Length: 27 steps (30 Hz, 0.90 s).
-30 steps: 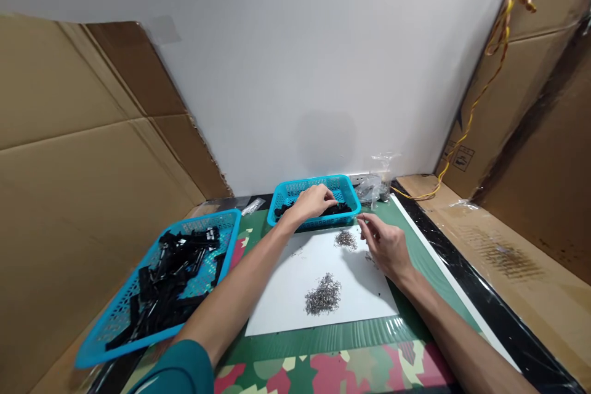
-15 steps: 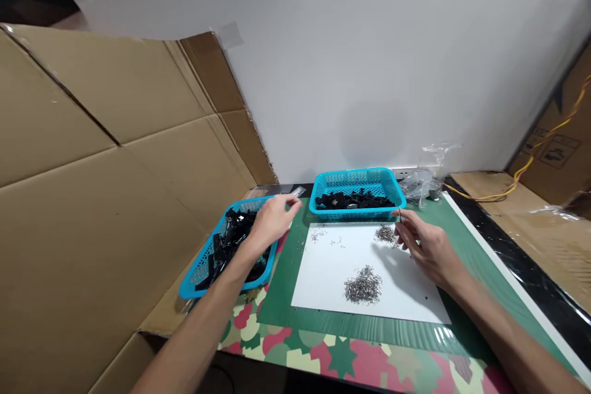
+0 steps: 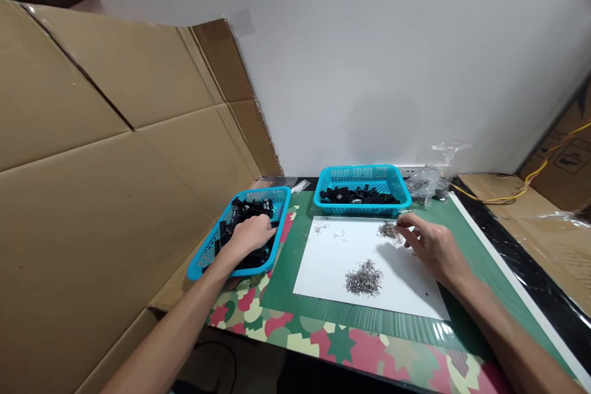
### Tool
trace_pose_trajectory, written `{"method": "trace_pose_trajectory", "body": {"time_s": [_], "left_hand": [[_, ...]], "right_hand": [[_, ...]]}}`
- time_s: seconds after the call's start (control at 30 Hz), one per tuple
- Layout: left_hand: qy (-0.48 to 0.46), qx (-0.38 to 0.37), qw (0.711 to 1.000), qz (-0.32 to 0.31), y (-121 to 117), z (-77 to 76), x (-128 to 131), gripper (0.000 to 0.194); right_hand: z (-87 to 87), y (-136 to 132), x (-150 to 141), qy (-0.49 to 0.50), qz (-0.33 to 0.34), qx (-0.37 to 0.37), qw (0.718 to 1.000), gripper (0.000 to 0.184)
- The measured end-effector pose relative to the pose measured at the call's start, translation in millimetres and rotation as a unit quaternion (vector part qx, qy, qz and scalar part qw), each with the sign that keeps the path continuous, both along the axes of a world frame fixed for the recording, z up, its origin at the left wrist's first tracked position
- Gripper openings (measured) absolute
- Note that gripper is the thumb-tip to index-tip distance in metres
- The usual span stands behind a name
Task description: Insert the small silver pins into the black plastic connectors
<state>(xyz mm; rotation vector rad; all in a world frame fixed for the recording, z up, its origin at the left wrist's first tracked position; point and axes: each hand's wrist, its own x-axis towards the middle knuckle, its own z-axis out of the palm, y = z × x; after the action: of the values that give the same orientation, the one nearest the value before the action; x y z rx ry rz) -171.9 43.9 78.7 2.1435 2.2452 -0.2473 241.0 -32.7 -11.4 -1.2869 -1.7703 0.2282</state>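
My left hand (image 3: 252,234) is down in the left blue basket (image 3: 196,263), over long black plastic parts (image 3: 237,212). Its fingers curl downward among them; what they grip is hidden. My right hand (image 3: 429,243) hovers at the right side of a white sheet (image 3: 323,268), thumb and fingertips pinched together. Anything between those fingertips is too small to make out. Just beside them lies a small pile of tiny metal pieces (image 3: 386,229). A larger pile of tiny metal pieces (image 3: 364,278) sits nearer me on the sheet.
A second blue basket (image 3: 362,209) with small black parts stands behind the sheet. Clear plastic bags (image 3: 427,183) lie to its right. Cardboard (image 3: 175,154) walls in the left side, and a yellow cable (image 3: 530,181) runs along the right. Loose metal bits (image 3: 321,228) dot the sheet's far left corner.
My left hand has gone from the far basket leftward and down into the left basket. My right hand stays pinched near the small pile. The view has turned left.
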Motion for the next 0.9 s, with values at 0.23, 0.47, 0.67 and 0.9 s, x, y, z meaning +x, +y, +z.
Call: {"method": "trace_pose_trajectory", "body": {"time_s": [0.23, 0.47, 0.67, 0.9], "left_hand": [[0.013, -0.005, 1.000, 0.012, 1, -0.7, 3, 0.021], [0.009, 0.089, 0.994, 0.057, -1, 27.1, 8, 0.033], [-0.173, 0.220, 0.960, -0.019, -16, 35.7, 63, 0.021], [-0.615, -0.137, 0.761, -0.155, -23, -7.3, 151, 0.028]], "right_hand": [[3.2, 3, 0, 0.168, 0.074, -0.088, 0.979, 0.029], [8.6, -1, -6, 0.215, 0.121, -0.152, 0.957, 0.039], [13.1, -1, -7, 0.354, 0.083, -0.214, 0.906, 0.047], [13.7, 4, 5, 0.444, 0.038, -0.267, 0.855, 0.062]]}}
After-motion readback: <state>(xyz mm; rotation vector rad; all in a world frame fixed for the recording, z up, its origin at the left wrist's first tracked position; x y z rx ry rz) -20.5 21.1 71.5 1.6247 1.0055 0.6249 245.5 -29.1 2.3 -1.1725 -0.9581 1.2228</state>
